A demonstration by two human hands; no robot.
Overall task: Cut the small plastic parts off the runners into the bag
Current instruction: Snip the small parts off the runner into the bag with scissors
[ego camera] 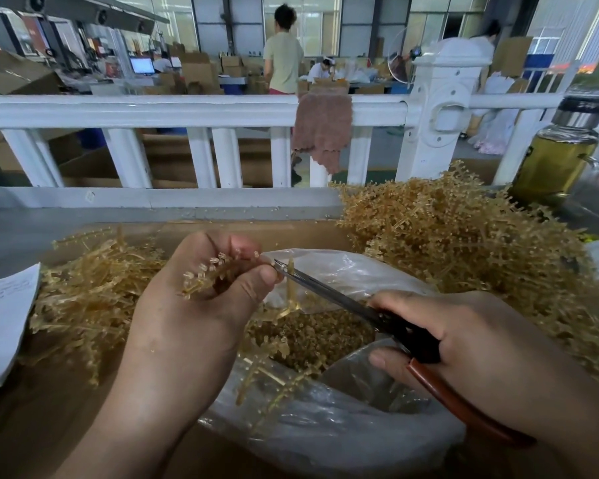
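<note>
- Many small amber parts (308, 335) already lie loose in the clear plastic bag (343, 440) under your hands, so a fair share of the cutting looks done.
- Your left hand (191, 305) is curled round one runner (218, 271) held over the bag's mouth, pinched between thumb and fingers. Several parts still stand on its branches, so I judge this piece only partly cleared.
- Your right hand (471, 344) is wrapped round the red-brown handles of the snips (339, 302). The blade tips sit at the runner's end, just beside your left thumb, and the blades look almost closed.
- One or two branched runner pieces (274, 375) lie on the bag's rim and inside it among the loose parts; you may need to pick them out.
- On your right, the big heap of runners (464, 250) still bristles with parts. By the look of it, most of the job lies there.
- On your left, the thinner pile (83, 305) looks mostly stripped, though a runner at its top edge still shows parts; I cannot tell for the rest.
</note>
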